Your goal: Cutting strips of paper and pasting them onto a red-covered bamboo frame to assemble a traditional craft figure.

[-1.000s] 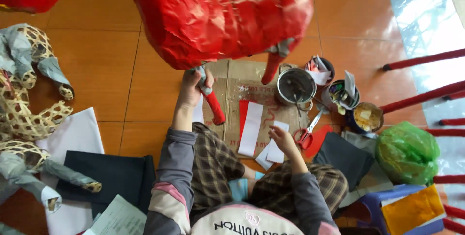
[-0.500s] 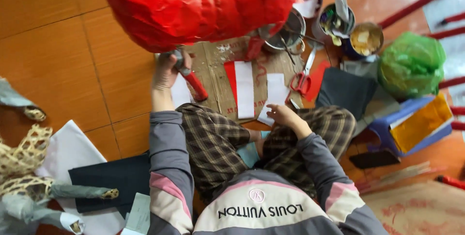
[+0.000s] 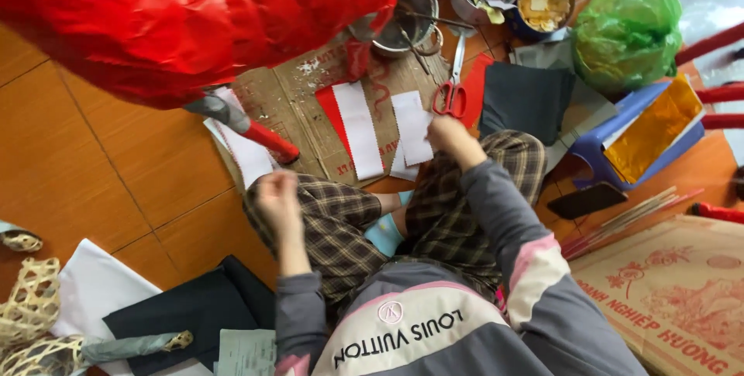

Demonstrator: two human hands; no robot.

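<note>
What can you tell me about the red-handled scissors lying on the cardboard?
The scissors have red plastic loop handles and slim silver metal blades. They lie flat and shut, handles toward the person, blades pointing away toward the metal pot. They rest on the sheet of cardboard, at the edge of a red paper piece. No hand holds them; the right hand is nearest, just below the handles on the white paper strips.

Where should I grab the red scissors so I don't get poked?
Take the scissors by the red loop handles, the end nearest the right hand. They lie flat on the cardboard, blades pointing away toward the metal bowl, so coming from the near side probably keeps fingers clear of the tips. The left hand sits farther off.
</note>
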